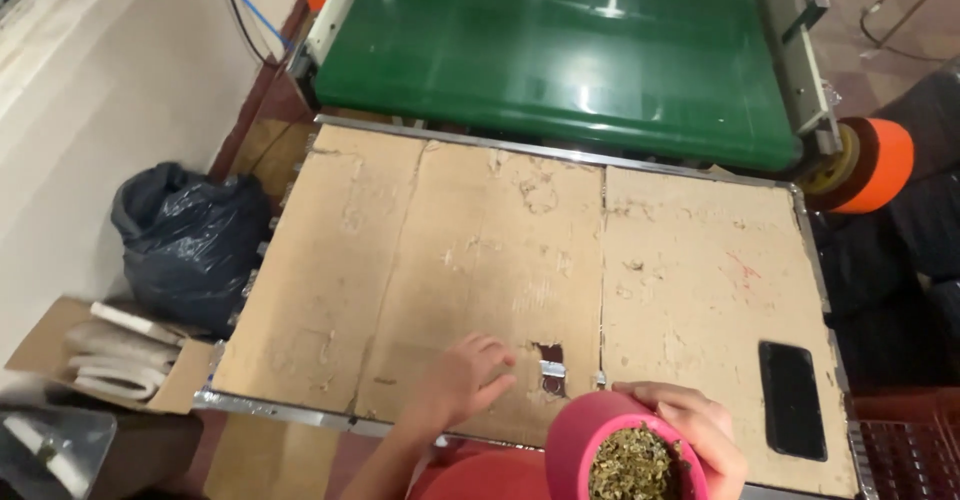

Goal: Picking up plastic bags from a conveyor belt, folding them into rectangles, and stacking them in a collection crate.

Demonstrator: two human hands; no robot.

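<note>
My right hand [700,425] grips a pink cup [590,430] filled with dried green-brown flakes [632,465], held at the near edge of the table. My left hand [462,380] rests flat on the worn cardboard table cover [480,250], fingers apart, holding nothing. Just right of its fingertips a small hole in the cardboard shows a metal clip [551,370].
A black phone [791,398] lies on the cardboard at the near right. Beyond the table runs a green conveyor belt [560,50] with an orange roll [880,165] at its right end. On the floor at left are a black rubbish bag [190,240] and an open cardboard box [110,355].
</note>
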